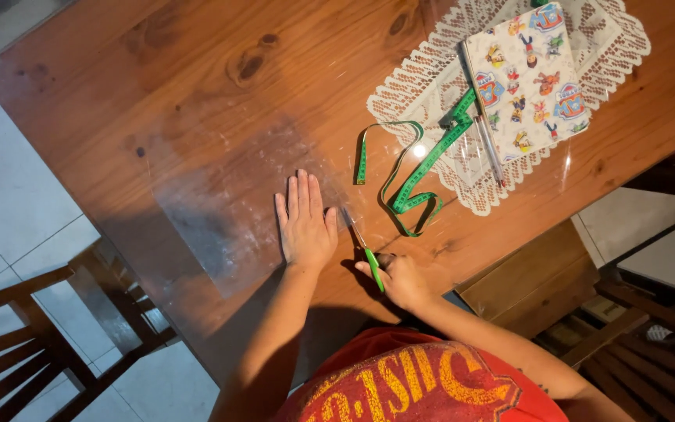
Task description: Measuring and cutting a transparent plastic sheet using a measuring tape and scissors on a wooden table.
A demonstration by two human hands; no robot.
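Scissors with green handles lie gripped in my right hand, blades pointing far along the edge of a clear plastic sheet on the wooden table. My left hand presses flat, fingers released, on the sheet. Right of the blades: green measuring tape, lace doily, patterned notebook.

1. This looks like a home, in a room for eating.
2. There is a big wooden table with a white lace mat.
3. Wooden chairs stand on a white tile floor.
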